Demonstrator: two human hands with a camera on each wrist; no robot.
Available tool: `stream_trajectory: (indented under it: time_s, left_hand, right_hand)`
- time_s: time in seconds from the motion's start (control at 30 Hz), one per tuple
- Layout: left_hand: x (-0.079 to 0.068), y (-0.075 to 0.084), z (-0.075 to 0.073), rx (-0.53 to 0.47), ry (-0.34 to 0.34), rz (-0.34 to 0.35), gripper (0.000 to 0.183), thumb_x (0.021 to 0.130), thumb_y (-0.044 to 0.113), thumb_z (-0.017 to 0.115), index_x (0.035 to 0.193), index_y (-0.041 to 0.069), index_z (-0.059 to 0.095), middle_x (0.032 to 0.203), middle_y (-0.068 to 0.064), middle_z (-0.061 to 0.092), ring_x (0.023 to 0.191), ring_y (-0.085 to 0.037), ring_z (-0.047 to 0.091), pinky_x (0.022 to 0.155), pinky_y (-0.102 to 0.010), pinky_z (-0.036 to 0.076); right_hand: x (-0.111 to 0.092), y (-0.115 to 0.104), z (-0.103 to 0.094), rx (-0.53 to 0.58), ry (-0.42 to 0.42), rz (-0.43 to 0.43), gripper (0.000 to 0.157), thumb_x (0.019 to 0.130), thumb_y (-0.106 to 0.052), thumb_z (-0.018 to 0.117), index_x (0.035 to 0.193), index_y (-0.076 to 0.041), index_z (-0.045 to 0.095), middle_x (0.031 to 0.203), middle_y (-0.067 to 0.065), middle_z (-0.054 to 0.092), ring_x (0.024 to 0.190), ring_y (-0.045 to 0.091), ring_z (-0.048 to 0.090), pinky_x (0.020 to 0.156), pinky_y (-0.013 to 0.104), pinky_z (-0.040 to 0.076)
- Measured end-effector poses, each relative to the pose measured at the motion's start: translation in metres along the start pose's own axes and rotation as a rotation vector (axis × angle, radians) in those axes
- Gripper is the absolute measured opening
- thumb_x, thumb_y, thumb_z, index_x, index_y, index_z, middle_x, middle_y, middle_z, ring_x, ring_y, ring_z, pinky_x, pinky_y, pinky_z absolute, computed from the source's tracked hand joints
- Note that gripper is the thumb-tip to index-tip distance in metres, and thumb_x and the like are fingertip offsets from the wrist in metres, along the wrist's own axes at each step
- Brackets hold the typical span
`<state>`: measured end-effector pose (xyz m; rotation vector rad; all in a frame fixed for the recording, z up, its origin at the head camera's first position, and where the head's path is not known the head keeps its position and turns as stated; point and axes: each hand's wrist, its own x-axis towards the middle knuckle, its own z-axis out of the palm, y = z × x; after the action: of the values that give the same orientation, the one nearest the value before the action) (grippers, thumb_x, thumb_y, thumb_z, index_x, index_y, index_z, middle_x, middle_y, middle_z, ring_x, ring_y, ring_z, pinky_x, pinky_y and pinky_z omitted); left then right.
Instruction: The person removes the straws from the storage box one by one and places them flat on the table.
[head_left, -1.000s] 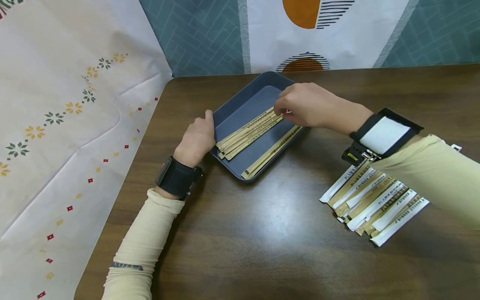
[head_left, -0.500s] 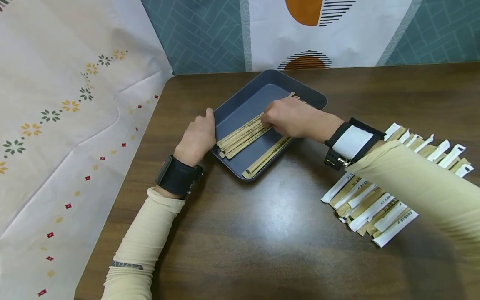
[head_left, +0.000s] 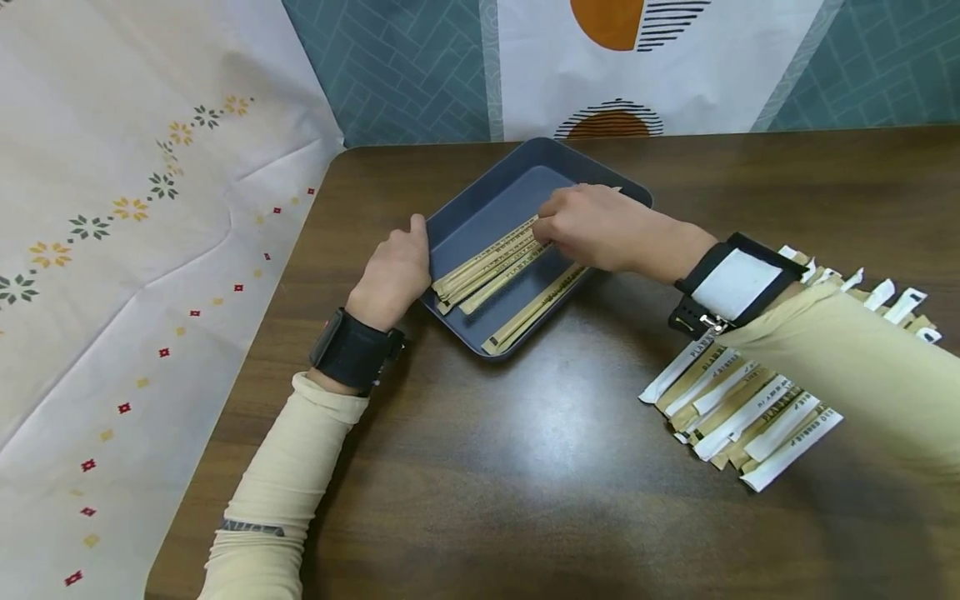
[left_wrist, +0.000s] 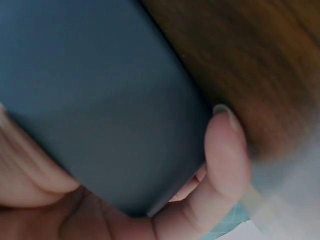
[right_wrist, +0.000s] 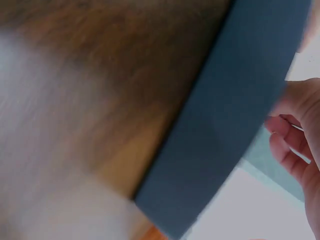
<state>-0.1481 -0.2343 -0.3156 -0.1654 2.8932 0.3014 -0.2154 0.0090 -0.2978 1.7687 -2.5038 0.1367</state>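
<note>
A blue-grey rectangular tray [head_left: 536, 154] lies on the table, turned at an angle. My left hand [head_left: 393, 275] grips its near left side; in the left wrist view, the curled fingers [left_wrist: 227, 155] hook round the dark tray wall [left_wrist: 125, 125]. Inside are thin printed brown paper sticks [head_left: 480, 260] in a bunch, and more brown sticks [head_left: 525, 317] along the right wall. Over the tray, my right hand [head_left: 596, 227] pinches the upper end of a brown stick [head_left: 501, 282] at the bunch's right side. Its fingertips are hidden in the head view.
White and brown sugar-stick-like packets [head_left: 750, 417] lie in a row on the brown table [head_left: 562, 500], partly under the right forearm. A patterned white cloth [head_left: 150, 292] borders the left. A tiled teal cloth [head_left: 405, 75] lies beyond the far table edge.
My right hand moved down-left along the sticks, then slightly back up-right. The rightmost stick of the bunch has shifted a little to the right. My left hand stays on the tray.
</note>
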Motion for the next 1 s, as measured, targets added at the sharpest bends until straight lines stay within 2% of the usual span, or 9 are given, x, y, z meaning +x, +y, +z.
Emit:
stream_trajectory:
  time_s: [0.23, 0.5, 0.53, 0.57, 0.6, 0.67, 0.73, 0.87, 1.0]
  left_hand:
    - [0.000, -0.004, 0.000, -0.011, -0.021, -0.013, 0.049, 0.093, 0.002, 0.053, 0.135, -0.003, 0.028, 0.113, -0.028, 0.055, 0.088, -0.034, 0.060, 0.071, -0.041, 0.051]
    - [0.000, -0.003, 0.000, -0.004, -0.019, -0.010, 0.046, 0.094, 0.002, 0.052, 0.134, -0.003, 0.029, 0.111, -0.028, 0.056, 0.087, -0.034, 0.061, 0.070, -0.042, 0.051]
    - [0.000, -0.003, 0.000, -0.004, -0.018, -0.007, 0.046, 0.094, 0.002, 0.051, 0.134, -0.003, 0.029, 0.110, -0.028, 0.056, 0.087, -0.034, 0.061, 0.070, -0.042, 0.051]
    - [0.000, -0.003, -0.001, -0.004, -0.018, -0.005, 0.045, 0.094, 0.002, 0.051, 0.134, -0.003, 0.029, 0.110, -0.028, 0.056, 0.087, -0.035, 0.061, 0.070, -0.042, 0.051]
    - [0.000, -0.002, -0.001, -0.005, -0.020, -0.002, 0.046, 0.094, 0.002, 0.051, 0.134, -0.004, 0.029, 0.110, -0.028, 0.056, 0.087, -0.035, 0.061, 0.070, -0.042, 0.051]
    - [0.000, -0.001, -0.001, -0.001, -0.021, 0.006, 0.045, 0.094, 0.002, 0.050, 0.133, -0.004, 0.030, 0.109, -0.029, 0.056, 0.088, -0.035, 0.061, 0.070, -0.043, 0.051]
    - [0.000, -0.001, -0.002, 0.002, -0.015, 0.011, 0.044, 0.094, 0.002, 0.050, 0.133, -0.005, 0.030, 0.108, -0.029, 0.057, 0.088, -0.036, 0.062, 0.070, -0.043, 0.051]
    - [0.000, 0.000, -0.003, -0.005, -0.013, 0.007, 0.047, 0.094, 0.002, 0.051, 0.134, -0.004, 0.029, 0.110, -0.029, 0.056, 0.088, -0.036, 0.062, 0.071, -0.043, 0.051]
    - [0.000, 0.001, -0.004, -0.010, -0.027, -0.005, 0.051, 0.093, 0.003, 0.053, 0.137, -0.004, 0.027, 0.113, -0.029, 0.055, 0.090, -0.035, 0.061, 0.072, -0.043, 0.051]
  right_hand:
    - [-0.033, -0.005, -0.026, -0.123, 0.161, -0.098, 0.018, 0.078, 0.013, 0.069, 0.092, 0.002, 0.068, 0.084, 0.014, 0.065, 0.078, 0.030, 0.054, 0.071, 0.041, 0.048]
    - [-0.105, -0.001, -0.049, -0.096, 0.308, -0.141, 0.033, 0.063, 0.014, 0.075, 0.092, 0.002, 0.066, 0.083, 0.013, 0.063, 0.077, 0.030, 0.053, 0.065, 0.045, 0.047]
    - [-0.115, 0.000, -0.050, -0.099, 0.314, -0.132, 0.021, 0.073, 0.008, 0.074, 0.092, 0.002, 0.066, 0.083, 0.013, 0.064, 0.078, 0.030, 0.054, 0.065, 0.045, 0.047]
    - [-0.126, -0.001, -0.052, -0.110, 0.316, -0.115, 0.010, 0.083, -0.001, 0.070, 0.091, 0.002, 0.067, 0.083, 0.012, 0.064, 0.078, 0.030, 0.055, 0.065, 0.045, 0.048]
    - [-0.137, -0.001, -0.053, -0.120, 0.313, -0.098, 0.013, 0.092, -0.011, 0.063, 0.091, 0.002, 0.067, 0.083, 0.012, 0.064, 0.078, 0.029, 0.056, 0.066, 0.045, 0.048]
    - [-0.158, -0.003, -0.052, -0.153, 0.318, -0.071, 0.042, 0.104, -0.027, 0.042, 0.088, 0.002, 0.067, 0.080, 0.013, 0.065, 0.076, 0.029, 0.057, 0.065, 0.043, 0.047]
    - [-0.176, -0.004, -0.048, -0.179, 0.324, -0.044, 0.070, 0.106, -0.041, 0.016, 0.085, 0.002, 0.067, 0.078, 0.013, 0.065, 0.074, 0.028, 0.057, 0.067, 0.040, 0.045]
    - [-0.202, -0.008, -0.036, -0.185, 0.324, -0.026, 0.070, 0.106, -0.041, 0.016, 0.082, 0.000, 0.067, 0.076, 0.011, 0.064, 0.072, 0.026, 0.056, 0.070, 0.034, 0.040]
    - [-0.217, -0.010, -0.022, -0.174, 0.294, -0.023, 0.072, 0.105, -0.042, 0.013, 0.081, -0.004, 0.069, 0.077, 0.006, 0.065, 0.072, 0.021, 0.056, 0.068, 0.035, 0.044]
